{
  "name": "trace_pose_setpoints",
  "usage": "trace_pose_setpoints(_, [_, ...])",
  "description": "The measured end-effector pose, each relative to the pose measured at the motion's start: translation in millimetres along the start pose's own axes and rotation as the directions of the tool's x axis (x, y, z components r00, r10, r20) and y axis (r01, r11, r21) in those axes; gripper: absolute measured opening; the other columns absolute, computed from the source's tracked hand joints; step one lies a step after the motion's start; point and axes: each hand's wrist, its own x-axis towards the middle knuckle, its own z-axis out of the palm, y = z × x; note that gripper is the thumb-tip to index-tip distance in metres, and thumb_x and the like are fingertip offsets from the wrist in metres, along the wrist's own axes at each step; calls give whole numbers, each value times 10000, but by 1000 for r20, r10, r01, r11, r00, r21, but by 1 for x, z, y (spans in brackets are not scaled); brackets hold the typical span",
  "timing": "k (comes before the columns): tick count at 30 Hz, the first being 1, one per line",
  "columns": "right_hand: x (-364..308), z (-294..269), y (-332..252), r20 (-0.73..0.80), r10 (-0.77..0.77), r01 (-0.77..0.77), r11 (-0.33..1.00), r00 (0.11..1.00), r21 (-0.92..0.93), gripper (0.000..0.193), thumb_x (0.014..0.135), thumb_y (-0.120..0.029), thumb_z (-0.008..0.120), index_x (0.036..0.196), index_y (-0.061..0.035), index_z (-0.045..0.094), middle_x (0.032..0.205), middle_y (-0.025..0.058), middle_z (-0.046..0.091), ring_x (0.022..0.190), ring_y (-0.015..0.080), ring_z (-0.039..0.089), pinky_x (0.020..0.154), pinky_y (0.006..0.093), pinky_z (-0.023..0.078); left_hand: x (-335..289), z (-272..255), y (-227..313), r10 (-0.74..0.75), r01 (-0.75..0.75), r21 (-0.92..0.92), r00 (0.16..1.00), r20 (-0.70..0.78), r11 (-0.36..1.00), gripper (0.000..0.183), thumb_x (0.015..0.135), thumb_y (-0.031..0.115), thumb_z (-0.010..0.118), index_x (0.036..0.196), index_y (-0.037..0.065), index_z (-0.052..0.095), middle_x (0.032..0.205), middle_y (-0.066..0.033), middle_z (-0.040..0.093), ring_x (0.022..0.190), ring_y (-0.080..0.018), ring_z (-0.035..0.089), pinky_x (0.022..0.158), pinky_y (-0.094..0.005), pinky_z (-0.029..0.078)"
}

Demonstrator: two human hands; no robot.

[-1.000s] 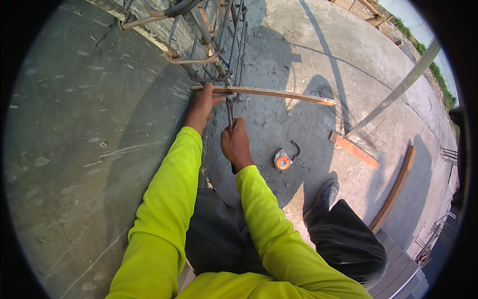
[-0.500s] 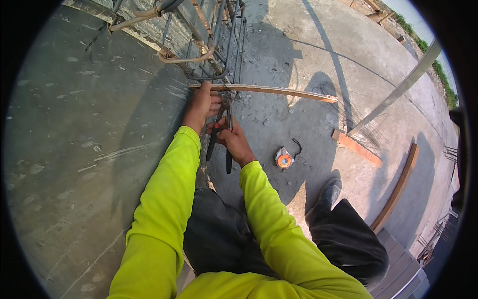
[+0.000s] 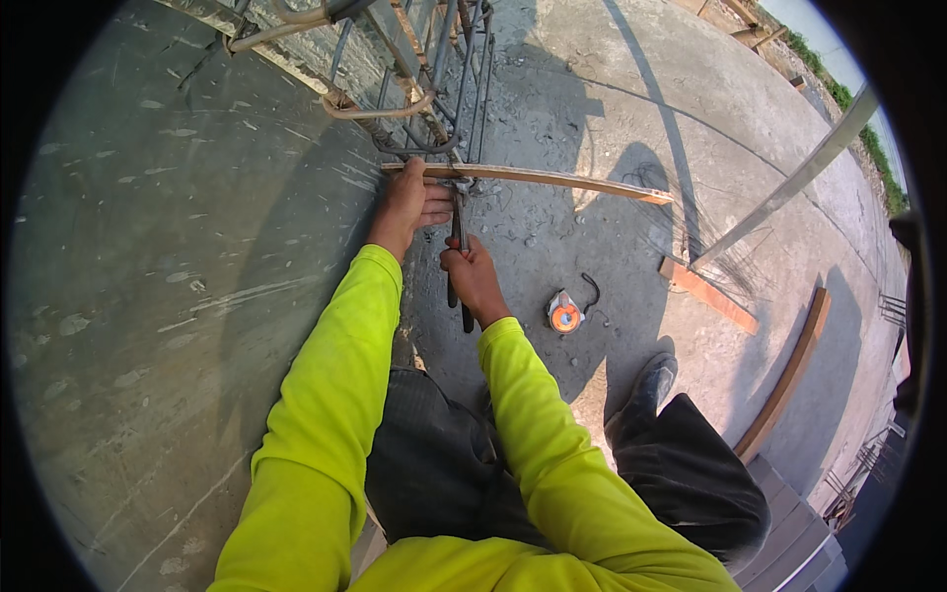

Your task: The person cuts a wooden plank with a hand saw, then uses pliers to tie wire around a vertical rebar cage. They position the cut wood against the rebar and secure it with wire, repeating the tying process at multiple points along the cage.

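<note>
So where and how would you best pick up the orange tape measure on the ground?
Probably by opposite edges of the tape measure, from above: it is compact and rounded and lies on the concrete floor, upper face exposed. The thin black strap curls away to the right, likely a looser hold. The right hand is nearer but holds pliers.

We've got a wall (image 3: 148, 296) along the left edge of the floor (image 3: 612, 109), rebar (image 3: 466, 84) behind the strip (image 3: 552, 180), pliers (image 3: 458, 219) in front of it, and tape (image 3: 564, 316) sitting right of those.
</note>
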Motion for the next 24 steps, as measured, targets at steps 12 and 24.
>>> trace_pose_setpoints(12, [-4, -1, 6, 60, -54, 55, 998, 997, -22, 331, 883, -95, 555, 1191, 25, 555, 787, 61, 596, 720, 168, 555, 688, 335, 465, 0, 1, 1, 9, -9, 17, 1000, -13, 1000, 687, 1025, 525, 357, 1279, -105, 465, 1151, -304, 662, 989, -382, 707, 855, -460, 588])
trace_pose_setpoints(24, [-8, 1, 4, 0, -145, 144, 985, 989, -99, 160, 898, -104, 535, 1028, -13, 558, 722, 11, 536, 636, 118, 489, 571, 307, 406, 1, -1, 0, 3, -3, 18, 1000, -8, 1000, 698, 1021, 527, 355, 1289, -109, 454, 1141, -306, 662, 970, -385, 710, 830, -472, 598])
